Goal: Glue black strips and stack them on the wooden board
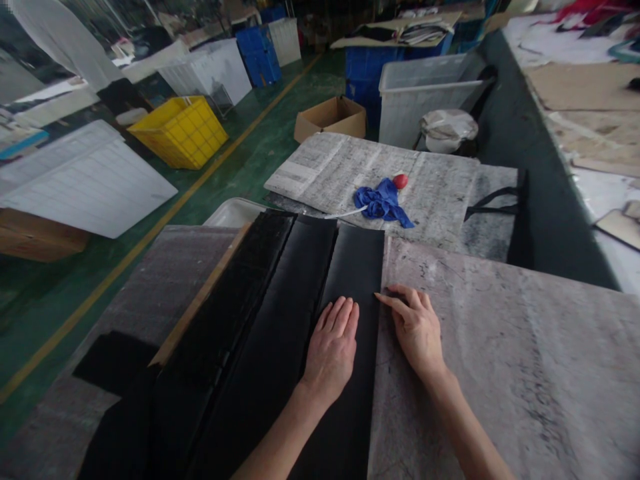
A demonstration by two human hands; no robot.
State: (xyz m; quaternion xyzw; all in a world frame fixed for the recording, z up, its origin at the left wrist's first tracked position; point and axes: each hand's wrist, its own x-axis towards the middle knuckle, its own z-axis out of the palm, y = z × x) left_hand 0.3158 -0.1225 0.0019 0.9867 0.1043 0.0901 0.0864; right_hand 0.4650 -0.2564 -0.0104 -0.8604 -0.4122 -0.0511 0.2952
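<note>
Several long black sheets [280, 320] lie side by side in overlapping rows on a grey marked worktable [500, 360]. My left hand [333, 347] rests flat on the rightmost black sheet [355, 267], fingers stretched out together. Just to its right, my right hand [415, 327] lies on the table at that sheet's right edge, forefinger pointing at the edge and the other fingers curled; whether it pinches the edge I cannot make out.
A blue cloth [383, 203] and a small red ball [400, 181] lie on a farther table. A yellow crate [180, 130], white bins [420, 93], blue crates [257, 57] and a cardboard box [330, 117] stand on the green floor. A long bench [575, 113] runs along the right.
</note>
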